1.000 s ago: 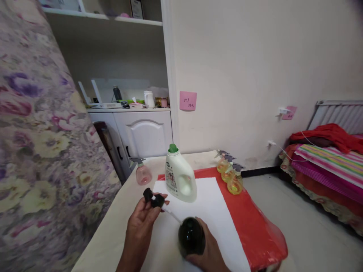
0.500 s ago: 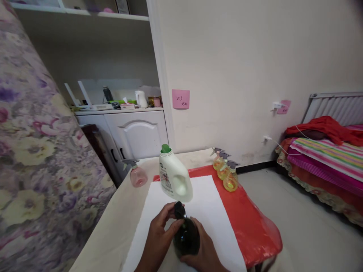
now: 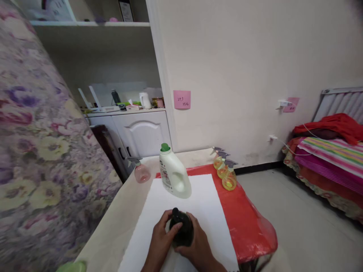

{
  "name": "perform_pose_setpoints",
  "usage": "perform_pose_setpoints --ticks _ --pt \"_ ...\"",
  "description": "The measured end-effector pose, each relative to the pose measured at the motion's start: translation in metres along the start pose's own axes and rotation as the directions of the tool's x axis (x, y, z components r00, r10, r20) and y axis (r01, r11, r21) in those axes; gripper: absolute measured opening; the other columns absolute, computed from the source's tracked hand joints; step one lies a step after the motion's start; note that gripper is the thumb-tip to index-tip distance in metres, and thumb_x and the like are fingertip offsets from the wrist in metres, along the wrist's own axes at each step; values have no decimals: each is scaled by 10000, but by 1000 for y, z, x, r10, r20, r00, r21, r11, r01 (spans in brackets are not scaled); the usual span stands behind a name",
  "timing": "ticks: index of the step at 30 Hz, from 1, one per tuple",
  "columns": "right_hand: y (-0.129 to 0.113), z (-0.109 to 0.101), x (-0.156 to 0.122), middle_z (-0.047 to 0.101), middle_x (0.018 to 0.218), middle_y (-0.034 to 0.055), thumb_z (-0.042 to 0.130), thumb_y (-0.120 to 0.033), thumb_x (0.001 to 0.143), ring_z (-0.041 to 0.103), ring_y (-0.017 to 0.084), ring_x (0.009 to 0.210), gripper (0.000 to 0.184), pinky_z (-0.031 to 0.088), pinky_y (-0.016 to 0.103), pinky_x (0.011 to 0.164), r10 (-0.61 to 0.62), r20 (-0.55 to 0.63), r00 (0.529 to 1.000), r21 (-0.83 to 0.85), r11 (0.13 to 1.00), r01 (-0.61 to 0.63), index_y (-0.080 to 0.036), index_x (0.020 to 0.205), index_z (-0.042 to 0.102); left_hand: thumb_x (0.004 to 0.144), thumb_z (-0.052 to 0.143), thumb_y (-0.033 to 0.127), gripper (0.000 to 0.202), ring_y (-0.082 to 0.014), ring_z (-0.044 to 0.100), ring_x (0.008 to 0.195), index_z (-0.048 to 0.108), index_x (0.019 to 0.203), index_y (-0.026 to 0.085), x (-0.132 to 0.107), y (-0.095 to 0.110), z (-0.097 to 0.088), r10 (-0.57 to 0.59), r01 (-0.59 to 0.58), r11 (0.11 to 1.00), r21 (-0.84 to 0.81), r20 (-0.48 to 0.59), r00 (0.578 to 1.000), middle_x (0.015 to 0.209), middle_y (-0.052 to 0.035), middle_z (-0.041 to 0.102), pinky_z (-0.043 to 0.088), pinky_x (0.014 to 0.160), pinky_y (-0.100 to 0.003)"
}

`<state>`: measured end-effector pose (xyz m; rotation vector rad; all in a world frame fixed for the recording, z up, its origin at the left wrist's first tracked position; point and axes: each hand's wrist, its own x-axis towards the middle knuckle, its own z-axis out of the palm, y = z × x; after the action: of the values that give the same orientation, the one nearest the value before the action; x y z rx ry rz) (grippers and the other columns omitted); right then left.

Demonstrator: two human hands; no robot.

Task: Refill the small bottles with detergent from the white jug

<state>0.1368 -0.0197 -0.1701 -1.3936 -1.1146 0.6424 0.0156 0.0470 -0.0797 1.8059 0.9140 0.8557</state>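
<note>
A dark green bottle with a black top (image 3: 183, 234) is between my hands over the white sheet (image 3: 198, 200). My left hand (image 3: 162, 237) is closed on its left side, with thumb and fingers around the black top. Around the bottle's right side curves my right hand (image 3: 200, 243), thumb low and fingers at the back. Just beyond stands a pale green detergent jug (image 3: 174, 172) with its green spout insert showing. A pink spray bottle (image 3: 141, 173) with a grey trigger head is at the back left. Yellow spray bottles (image 3: 229, 181) stand in a row on the right.
Red plastic sheeting (image 3: 246, 223) covers the table's right side. A light green object (image 3: 72, 266) shows at the bottom left edge. The floral curtain (image 3: 56, 170) hangs close on the left. Behind the table are a wall and a white cabinet (image 3: 147, 134); a bed (image 3: 326, 158) is at the right.
The dark green bottle's black top, earlier raised above the bottle at a slant, now sits lower against it. The light green object has come into view as the camera shifted.
</note>
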Motion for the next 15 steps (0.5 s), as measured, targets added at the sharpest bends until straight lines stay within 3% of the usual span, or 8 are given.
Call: perform_pose_setpoints --ticks 5,10,15 --pt "0 -1 -1 541 1359 56 759 -95 509 520 269 1243 961 424 397 1053 -12 23 1000 1 1000 12 -243 1369 357 751 657 362 328 -270 612 1092 623 1039 210 -6 -9 8 -24 19 997 -71 -66 998 1088 -64 707 437 998 -399" --pt "-1 -2 -3 533 1369 53 756 -130 539 515 270 1248 933 426 402 1048 -6 29 1000 -22 1000 7 -252 1370 351 721 701 318 536 -255 560 1208 539 1222 219 -12 -7 9 -49 36 981 -193 -66 997 1245 -85 662 388 1077 -408" --pt "0 -2 -3 538 1359 49 752 -128 538 526 260 1235 924 443 390 1028 -3 30 1000 -28 1000 3 -251 1363 356 739 682 333 315 -256 625 1075 639 1021 198 -9 2 9 -25 12 991 -135 -98 995 1091 -70 711 450 994 -390"
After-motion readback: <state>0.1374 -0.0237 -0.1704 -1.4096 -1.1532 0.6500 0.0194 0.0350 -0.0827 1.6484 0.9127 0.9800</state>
